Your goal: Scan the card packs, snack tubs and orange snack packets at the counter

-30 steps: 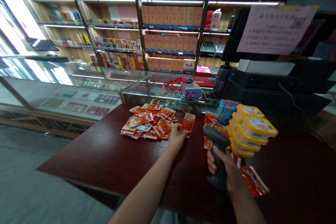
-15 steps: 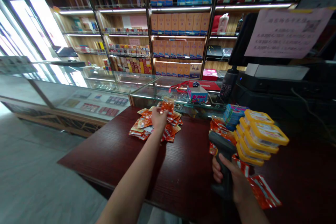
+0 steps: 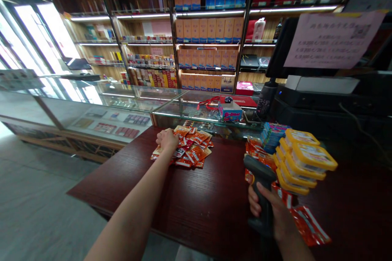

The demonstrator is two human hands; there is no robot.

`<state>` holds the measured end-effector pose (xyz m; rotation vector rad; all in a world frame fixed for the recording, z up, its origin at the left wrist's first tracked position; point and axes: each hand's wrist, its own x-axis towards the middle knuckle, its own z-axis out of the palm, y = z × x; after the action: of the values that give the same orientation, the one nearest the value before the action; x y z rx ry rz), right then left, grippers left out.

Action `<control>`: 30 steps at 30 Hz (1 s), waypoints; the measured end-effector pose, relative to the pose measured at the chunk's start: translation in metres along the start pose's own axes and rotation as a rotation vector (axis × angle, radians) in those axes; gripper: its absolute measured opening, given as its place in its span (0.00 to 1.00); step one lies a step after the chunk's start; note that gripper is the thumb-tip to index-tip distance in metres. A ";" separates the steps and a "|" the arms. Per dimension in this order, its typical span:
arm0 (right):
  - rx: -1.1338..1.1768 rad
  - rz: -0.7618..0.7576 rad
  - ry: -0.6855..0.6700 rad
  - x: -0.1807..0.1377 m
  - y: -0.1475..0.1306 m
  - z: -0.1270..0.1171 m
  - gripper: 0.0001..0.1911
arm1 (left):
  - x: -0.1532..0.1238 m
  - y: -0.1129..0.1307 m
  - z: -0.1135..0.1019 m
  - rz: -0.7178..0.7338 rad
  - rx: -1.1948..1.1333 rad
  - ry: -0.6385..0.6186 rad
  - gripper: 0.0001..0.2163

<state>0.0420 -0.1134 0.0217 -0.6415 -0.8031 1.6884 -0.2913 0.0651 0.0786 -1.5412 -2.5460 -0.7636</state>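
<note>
A heap of small orange and red snack packets [image 3: 197, 153] lies on the dark wooden counter. Over its left side is my left hand [image 3: 168, 138], fingers curled down and closed against the packets; what they grip, if anything, is hidden. My right hand [image 3: 268, 202] is wrapped round the handle of a dark barcode scanner [image 3: 260, 169], its head tilted up and to the left. Behind the scanner lie more orange packets [image 3: 254, 147], and a loose packet [image 3: 310, 225] rests to the right of my right wrist.
Yellow-lidded plastic tubs [image 3: 301, 163] stand stacked on the right, beside a pile of blue packs [image 3: 272, 135]. A glass display case [image 3: 171, 110] borders the counter's back, with a small pink-and-blue box [image 3: 230, 112] on it. A monitor [image 3: 281, 49] rises at right.
My left hand has moved left and down, from a packet held up over the heap to the heap's left side. The right hand and scanner stay nearly in place.
</note>
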 end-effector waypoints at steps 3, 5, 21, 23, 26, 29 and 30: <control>-0.002 0.008 0.002 0.000 0.000 0.000 0.11 | -0.003 0.005 -0.001 0.049 -0.016 -0.008 0.18; 0.003 0.014 0.004 -0.001 -0.002 0.002 0.12 | -0.007 0.013 -0.001 0.098 -0.038 0.001 0.17; -0.297 -0.131 0.492 -0.024 -0.037 0.005 0.22 | -0.143 0.119 0.038 0.717 -0.407 -0.245 0.11; -0.350 -0.148 0.504 -0.031 -0.042 0.003 0.23 | -0.158 0.131 0.042 0.778 -0.470 -0.326 0.11; -0.377 -0.140 0.505 -0.040 -0.045 0.001 0.25 | -0.178 0.147 0.048 0.856 -0.505 -0.435 0.16; -0.382 -0.125 0.507 -0.045 -0.045 -0.001 0.26 | -0.192 0.157 0.052 0.867 -0.460 -0.490 0.28; -0.379 -0.126 0.506 -0.046 -0.045 -0.001 0.26 | -0.195 0.159 0.053 0.851 -0.441 -0.497 0.30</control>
<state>0.0806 -0.1501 0.0569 -1.1958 -0.7755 1.1873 -0.0500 -0.0103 0.0324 -2.9407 -1.6396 -0.8994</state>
